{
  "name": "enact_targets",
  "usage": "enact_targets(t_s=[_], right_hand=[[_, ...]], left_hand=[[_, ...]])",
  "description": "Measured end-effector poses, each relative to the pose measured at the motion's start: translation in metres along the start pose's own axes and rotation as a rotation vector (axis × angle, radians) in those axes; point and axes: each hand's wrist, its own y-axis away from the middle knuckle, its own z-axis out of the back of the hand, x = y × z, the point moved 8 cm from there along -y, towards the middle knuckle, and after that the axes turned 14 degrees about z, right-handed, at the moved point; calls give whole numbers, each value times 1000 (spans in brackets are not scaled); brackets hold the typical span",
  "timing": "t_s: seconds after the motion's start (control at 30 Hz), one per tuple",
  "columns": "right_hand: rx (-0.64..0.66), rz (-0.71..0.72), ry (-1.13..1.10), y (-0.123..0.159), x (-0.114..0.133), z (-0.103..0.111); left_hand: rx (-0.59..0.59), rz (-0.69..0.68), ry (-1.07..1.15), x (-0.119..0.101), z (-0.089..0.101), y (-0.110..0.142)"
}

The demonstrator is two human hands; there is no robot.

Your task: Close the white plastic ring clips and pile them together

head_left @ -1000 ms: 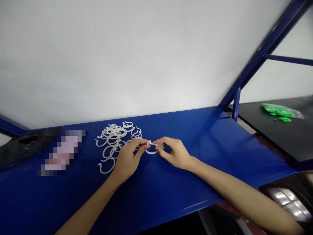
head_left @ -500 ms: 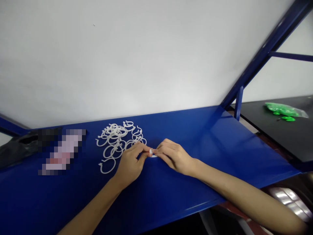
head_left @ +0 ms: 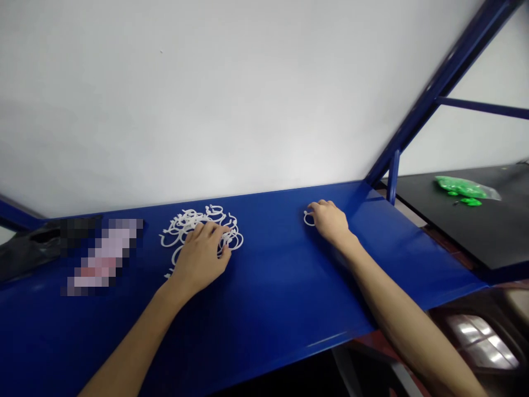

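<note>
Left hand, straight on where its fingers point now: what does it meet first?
Left hand: most likely the white rings just ahead, on the blue table. It may be touching some; depth is unclear in this one view.

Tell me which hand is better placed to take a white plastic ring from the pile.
Left, I judge. The left hand is over the pile of white plastic rings, apparently open, while the right hand is farther off across the blue table, at a separate white ring.
</note>
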Motion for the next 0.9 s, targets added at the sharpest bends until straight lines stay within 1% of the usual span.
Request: enact_targets(t_s=[0.03, 0.1, 0.17, 0.23, 0.3, 0.37, 0.47, 0.57, 0.63, 0.7, 0.83, 0.9], right_hand=[[18, -25, 17, 0, -8, -2], [15, -39, 27, 1, -12, -1], [-5, -28, 35, 2, -3, 3], [-47, 25, 23, 2, 15, 10], [-101, 130, -26, 3, 39, 16], [-120, 274, -111, 6, 65, 18], [-104, 498, -255, 13, 99, 16], [-87, 639, -392, 22, 123, 15], [-88, 679, -479, 27, 133, 17], [-96, 701, -562, 31, 140, 21], [-98, 720, -709, 37, 145, 27], [-98, 690, -786, 36, 144, 27]], left_hand=[[12, 4, -19, 3, -1, -1], [35, 12, -54, 8, -5, -1], [51, 20, -75, 11, -7, -2], [59, 26, -72, 12, -9, -3], [58, 29, -58, 12, -8, -3], [47, 30, -40, 12, -6, -4], [0, 33, 0, 8, 1, -5], [-65, 35, 83, 3, 12, -4], [-93, 30, 163, -3, 19, -2], [-94, 40, 241, -9, 23, 0], [-35, 122, 368, -16, 23, 5], [3, 167, 417, -17, 20, 7]])
